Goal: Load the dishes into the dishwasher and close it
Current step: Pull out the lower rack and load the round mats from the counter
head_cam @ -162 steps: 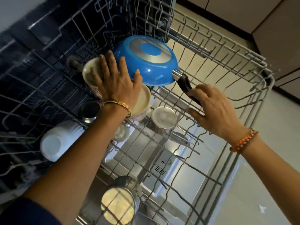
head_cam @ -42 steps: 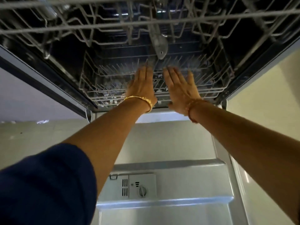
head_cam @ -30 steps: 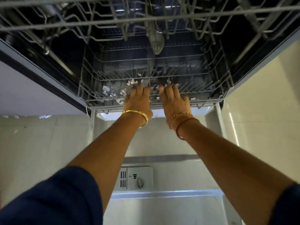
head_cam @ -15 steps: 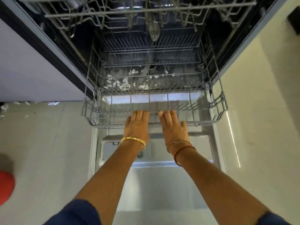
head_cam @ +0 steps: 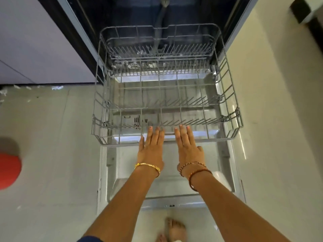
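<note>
The dishwasher's grey wire lower rack [head_cam: 122, 144] is drawn out over the open door [head_cam: 166, 186] and holds no dishes. My left hand [head_cam: 152, 149] and my right hand [head_cam: 188, 149] lie flat, palms down, side by side on the middle of the rack's front rim. The fingers are straight, with the tips reaching just past the rim. Each wrist wears bracelets. No dishes are in view. The dark tub [head_cam: 139, 13] opens behind the rack.
A pale cabinet front [head_cam: 35, 41] stands left of the tub and a light wall [head_cam: 271, 84] to the right. A red round object [head_cam: 8, 172] sits on the floor at far left. My bare foot [head_cam: 174, 229] is just below the door's edge. White flecks [head_cam: 132, 64] lie under the rack's rear.
The lower rack has slid out of the tub toward me with both hands on its front rim. The view has tilted down, so the upper rack has left the frame.
</note>
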Tool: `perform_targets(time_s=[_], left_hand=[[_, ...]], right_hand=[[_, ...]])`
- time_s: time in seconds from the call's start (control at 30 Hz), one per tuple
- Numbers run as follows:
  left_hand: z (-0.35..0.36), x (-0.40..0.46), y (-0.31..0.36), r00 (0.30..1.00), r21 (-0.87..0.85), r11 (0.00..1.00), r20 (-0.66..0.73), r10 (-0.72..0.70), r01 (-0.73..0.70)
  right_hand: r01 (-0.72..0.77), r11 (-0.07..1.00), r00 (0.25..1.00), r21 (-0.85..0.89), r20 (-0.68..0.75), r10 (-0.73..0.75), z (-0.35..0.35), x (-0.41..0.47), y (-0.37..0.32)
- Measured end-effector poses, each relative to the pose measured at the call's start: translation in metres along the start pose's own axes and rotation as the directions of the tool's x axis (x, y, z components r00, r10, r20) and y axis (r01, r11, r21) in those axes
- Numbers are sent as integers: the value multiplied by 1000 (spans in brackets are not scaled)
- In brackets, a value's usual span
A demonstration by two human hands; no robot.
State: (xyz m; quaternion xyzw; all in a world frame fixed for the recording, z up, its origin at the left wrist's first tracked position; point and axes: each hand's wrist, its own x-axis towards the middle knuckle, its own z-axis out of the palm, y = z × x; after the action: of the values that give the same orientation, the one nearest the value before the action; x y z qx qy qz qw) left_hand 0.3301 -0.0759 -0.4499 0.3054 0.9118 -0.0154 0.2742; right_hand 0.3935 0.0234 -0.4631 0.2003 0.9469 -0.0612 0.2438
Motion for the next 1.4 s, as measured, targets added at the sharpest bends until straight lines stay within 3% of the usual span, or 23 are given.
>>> perform_targets(time_s=[0.33, 0.43, 0.5, 0.57, 0.6, 0.67, 0.73, 0.8, 0.87, 0.93, 1.07, 1.13, 1.23, 1.3, 1.4], left_hand=[[27, -34, 2, 998, 21, 1000, -57, 24, -23], [22, -31, -4, 997, 42, 997, -26, 71, -70], [16, -33, -7, 996, -74, 993, -8, 88, -88], [4, -46, -7, 998, -315, 949, -63, 8, -27], [-5, -56, -7, 995, -405, 914, -92, -36, -4], [-30, -82, -7, 988, -445, 895, -126, -86, 21], [-68, -108, -11, 987, -390, 920, -136, -85, 26], [-118, -130, -17, 984, -331, 944, -161, -74, 17], [-170, -151, -26, 970, -296, 955, -235, -64, -9], [-215, -177, -42, 920, -340, 939, -380, -97, -41], [-279, -216, -85, 701, -457, 871, -681, -212, -180], [-305, -229, -127, 681, -457, 867, -701, -213, -199], [-354, -226, -208, 670, -319, 929, -734, -115, -190], [-390, -224, -269, 632, -393, 905, -746, -211, -161], [-429, -224, -341, 554, -579, 794, -729, -402, -185]], right_hand=[[79, 993, 995, 87, 62, -84, 8, -37, 2], [107, 952, 992, 286, 37, -123, -3, -38, 10], [143, 853, 987, 503, -138, -84, -10, -45, 12], [233, 634, 912, 737, -392, 121, -24, -61, 10], [277, 494, 862, 824, -441, 251, -37, -73, 8], [324, 284, 806, 902, -421, 416, -69, -99, 4], [333, 134, 825, 934, -357, 439, -113, -126, 0], [320, 82, 872, 944, -327, 365, -162, -149, -5], [305, 125, 908, 944, -328, 262, -208, -162, -18], [333, 172, 918, 927, -361, 165, -251, -173, -42], [455, 178, 880, 872, -471, 58, -322, -176, -101], [494, 167, 864, 853, -504, 17, -347, -167, -142], [525, 131, 847, 841, -532, 20, -373, -140, -207], [538, 101, 838, 837, -544, 41, -391, -119, -263], [518, 14, 851, 855, -517, 97, -426, -94, -349]])
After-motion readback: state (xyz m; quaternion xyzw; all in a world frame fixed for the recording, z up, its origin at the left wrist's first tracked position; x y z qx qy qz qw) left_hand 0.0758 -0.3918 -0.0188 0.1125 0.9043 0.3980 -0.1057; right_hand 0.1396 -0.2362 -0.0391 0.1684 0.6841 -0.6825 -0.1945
